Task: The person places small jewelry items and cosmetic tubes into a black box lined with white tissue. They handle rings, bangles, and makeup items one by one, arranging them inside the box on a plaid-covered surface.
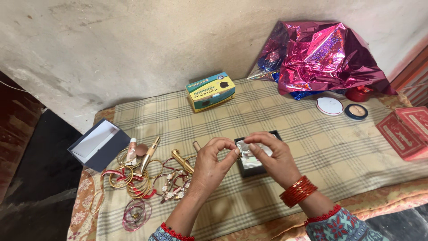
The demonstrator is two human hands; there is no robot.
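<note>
Both hands meet just above a small black box (pixel 249 166) that sits on the checked cloth (pixel 285 129) covering the counter. Left hand (pixel 213 166) pinches a small gold-coloured piece (pixel 240 155) between thumb and forefinger; what the piece is, is too small to tell. Right hand (pixel 274 158), with red bangles (pixel 298 191) on its wrist, grips a crumpled bit of silvery wrapping (pixel 248 149) at the fingertips, touching the left hand's pinch. Left of the black box lie loose gold and red bangles (pixel 133 180), a gold tube (pixel 182 160) and small cosmetic bottles (pixel 141 154); farther left is an open dark blue box lid (pixel 98 143). Behind the black box stands a green and yellow carton (pixel 210 91). To its far right are shiny pink foil wrap (pixel 321 56), a round white compact (pixel 330 106) with its open half (pixel 356 111), and a red patterned box (pixel 408 131).
</note>
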